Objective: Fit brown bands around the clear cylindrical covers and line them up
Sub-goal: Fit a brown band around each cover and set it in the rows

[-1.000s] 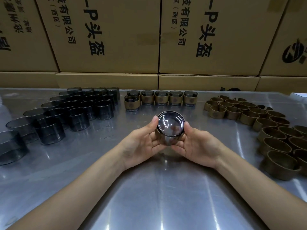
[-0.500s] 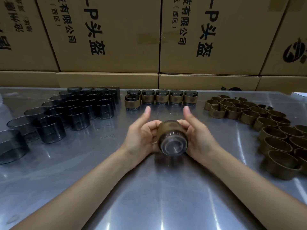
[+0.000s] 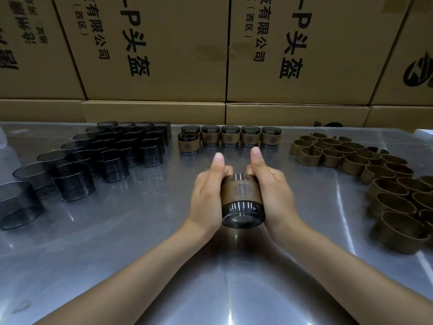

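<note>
At centre frame, the left hand [image 3: 206, 195] and right hand [image 3: 275, 195] grip the smoky clear cylindrical cover [image 3: 242, 213] by its brown band [image 3: 241, 190] above the steel bench [image 3: 117, 242]; uneven squeezing might skew the band or let the glass slip.

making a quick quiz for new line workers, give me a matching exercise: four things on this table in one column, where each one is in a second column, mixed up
Things
1. bare clear covers
2. loose brown bands
3. row of finished banded covers
4. banded cover being worked on

Places
A. far middle of the table, near the cardboard boxes
B. right side of the table
C. between the left hand and right hand
D. left side of the table

Pairs: 1-D, 2-B, 3-A, 4-C
</note>
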Motion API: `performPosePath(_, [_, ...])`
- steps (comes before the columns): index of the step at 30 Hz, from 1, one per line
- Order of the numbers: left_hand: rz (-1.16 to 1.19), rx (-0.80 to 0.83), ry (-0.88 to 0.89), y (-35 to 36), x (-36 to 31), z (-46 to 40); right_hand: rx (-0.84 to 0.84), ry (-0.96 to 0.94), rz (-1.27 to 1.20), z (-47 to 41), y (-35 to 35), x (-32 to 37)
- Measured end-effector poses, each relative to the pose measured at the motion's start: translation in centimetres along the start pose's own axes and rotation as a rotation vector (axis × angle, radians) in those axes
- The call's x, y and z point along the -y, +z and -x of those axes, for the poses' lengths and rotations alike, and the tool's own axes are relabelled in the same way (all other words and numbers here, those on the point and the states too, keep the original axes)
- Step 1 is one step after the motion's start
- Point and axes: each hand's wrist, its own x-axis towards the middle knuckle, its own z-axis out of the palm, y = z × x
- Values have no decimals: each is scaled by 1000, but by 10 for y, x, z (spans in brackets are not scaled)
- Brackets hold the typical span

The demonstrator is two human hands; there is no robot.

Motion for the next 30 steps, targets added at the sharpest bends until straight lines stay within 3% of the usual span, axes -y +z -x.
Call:
performPosePath(9, [-152, 90, 97, -12, 13, -8, -3, -93, 74, -3, 0, -9])
performPosePath(14, [-613, 273, 379, -30, 30, -15, -76, -322, 310, -15, -17, -28])
performPosePath(18, [-777, 347, 409, -33, 39, -19, -69, -258, 373, -21, -23, -36])
performPosePath(21, [-851, 331, 410, -39, 48, -30, -45, -228, 432, -24, -24, -39])
performPosePath(30, [-993, 81, 232, -49, 79, -103, -22, 11, 442, -27, -25, -42])
